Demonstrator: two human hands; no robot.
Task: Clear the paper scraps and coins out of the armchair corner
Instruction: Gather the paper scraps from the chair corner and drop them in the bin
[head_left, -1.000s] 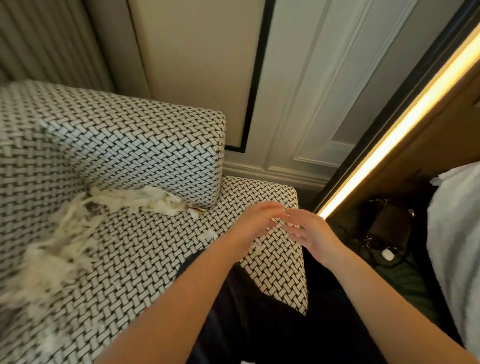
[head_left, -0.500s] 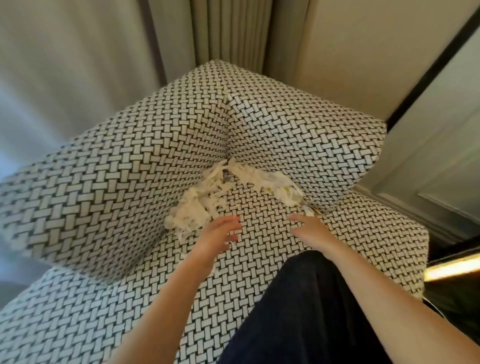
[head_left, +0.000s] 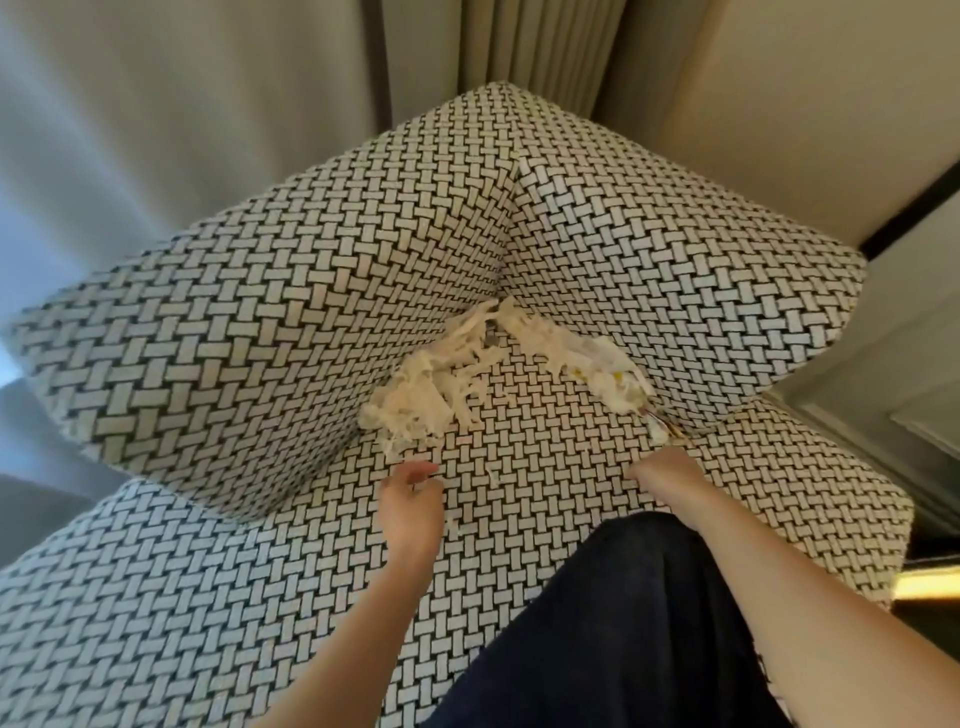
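Paper scraps (head_left: 457, 384) lie heaped in the inner corner of the armchair (head_left: 270, 322), where the two patterned cushions meet the seat, trailing along both creases. A small dark grey patch shows among the shreds near the corner; whether it is a coin cannot be told. The left hand (head_left: 410, 506) rests low over the seat, its fingers (head_left: 415, 472) curled loosely inward and holding nothing, their tips just beside the lowest wisps of the pile at the left crease. The right hand (head_left: 667, 486) sits at the right crease, knuckles toward the camera; its fingers are tucked under out of sight, so how they stand cannot be told. It lies just below the thin end of the scraps by the right cushion. A dark trouser leg (head_left: 613, 639) fills the lower middle between the two forearms.
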